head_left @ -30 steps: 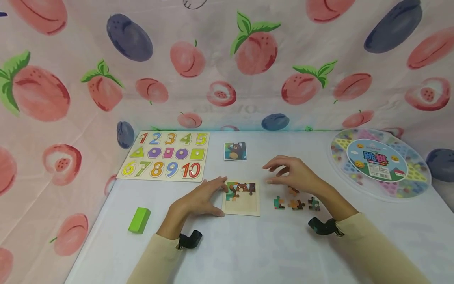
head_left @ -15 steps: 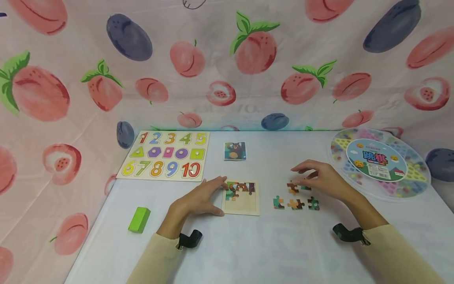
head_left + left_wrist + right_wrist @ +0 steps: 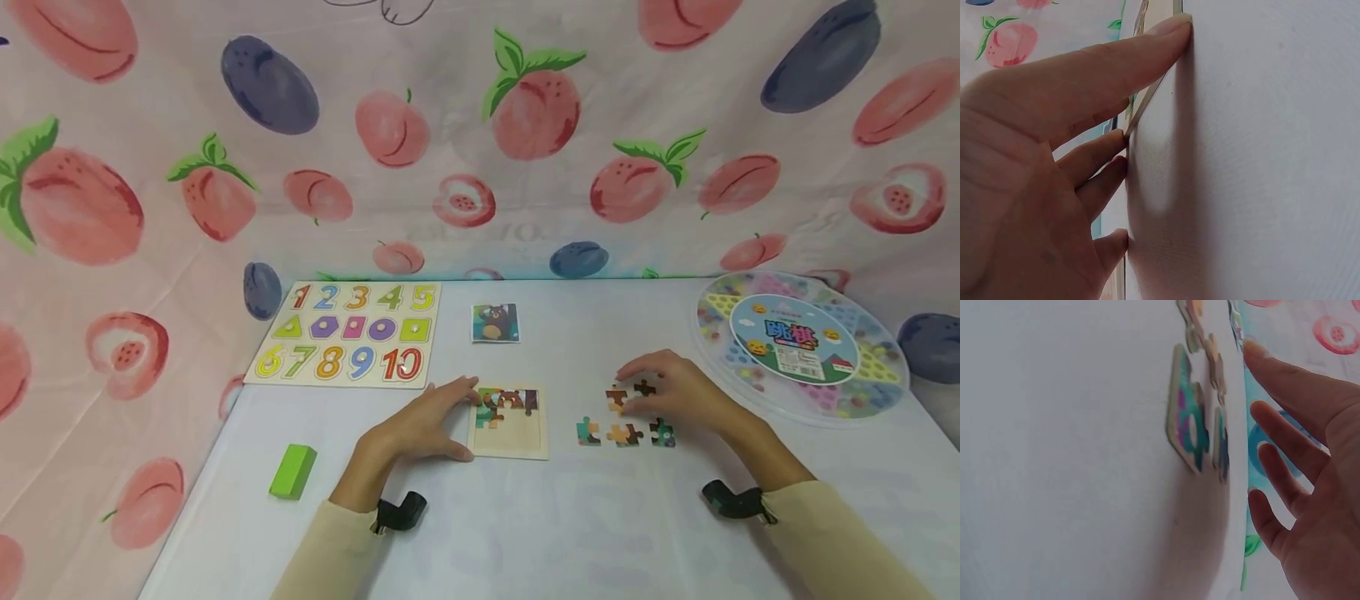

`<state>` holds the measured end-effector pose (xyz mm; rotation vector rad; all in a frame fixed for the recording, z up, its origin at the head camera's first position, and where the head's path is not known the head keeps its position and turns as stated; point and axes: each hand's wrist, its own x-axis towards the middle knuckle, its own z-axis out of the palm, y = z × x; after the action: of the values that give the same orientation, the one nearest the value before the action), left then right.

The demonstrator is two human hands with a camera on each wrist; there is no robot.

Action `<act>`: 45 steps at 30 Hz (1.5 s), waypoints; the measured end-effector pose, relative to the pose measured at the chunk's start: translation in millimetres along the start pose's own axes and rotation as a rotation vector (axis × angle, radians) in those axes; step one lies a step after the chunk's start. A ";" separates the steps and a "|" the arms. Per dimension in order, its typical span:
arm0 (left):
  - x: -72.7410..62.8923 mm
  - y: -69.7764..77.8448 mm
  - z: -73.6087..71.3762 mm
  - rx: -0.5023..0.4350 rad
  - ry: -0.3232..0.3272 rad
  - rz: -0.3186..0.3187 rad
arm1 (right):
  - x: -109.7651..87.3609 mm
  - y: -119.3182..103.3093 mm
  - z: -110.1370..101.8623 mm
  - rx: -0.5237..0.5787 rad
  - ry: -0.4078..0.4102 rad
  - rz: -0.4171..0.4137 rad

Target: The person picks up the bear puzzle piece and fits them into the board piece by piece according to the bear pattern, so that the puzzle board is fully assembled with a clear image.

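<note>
My left hand lies along the left side of a small wooden puzzle board, thumb at its near left corner and index finger by the upper left edge. Joined pieces of a bear picture fill the board's upper part; bare wood shows below. Over on the right, my right hand hovers with thumb and index finger apart above several loose jigsaw pieces. A brown piece lies by its thumb tip. In the right wrist view nothing sits between the fingers, with puzzle pieces beyond them.
A bear picture card lies behind the puzzle board. At the back left is a number and shape board; a green block lies in front of it. A round Chinese checkers set sits at the back right.
My right hand has moved right, from beside the puzzle board to over the loose pieces, then dipped slightly. The left hand stays at the board's edge. The head view has tilted a little.
</note>
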<state>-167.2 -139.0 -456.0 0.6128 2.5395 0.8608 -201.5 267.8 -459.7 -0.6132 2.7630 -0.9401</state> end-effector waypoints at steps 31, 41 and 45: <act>-11.0 -4.0 0.9 -0.020 0.024 -0.006 | 9.6 -10.2 18.5 0.011 -0.022 -0.065; -8.1 -3.0 2.5 -0.020 0.019 0.015 | 9.0 -10.5 13.6 0.096 -0.014 -0.068; -2.7 -2.7 2.4 -0.011 0.014 0.023 | 9.8 -12.0 10.5 0.139 0.003 -0.055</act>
<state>-164.6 -141.2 -458.9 0.6364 2.5424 0.8899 -203.5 249.2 -460.9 -0.6678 2.6667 -1.1341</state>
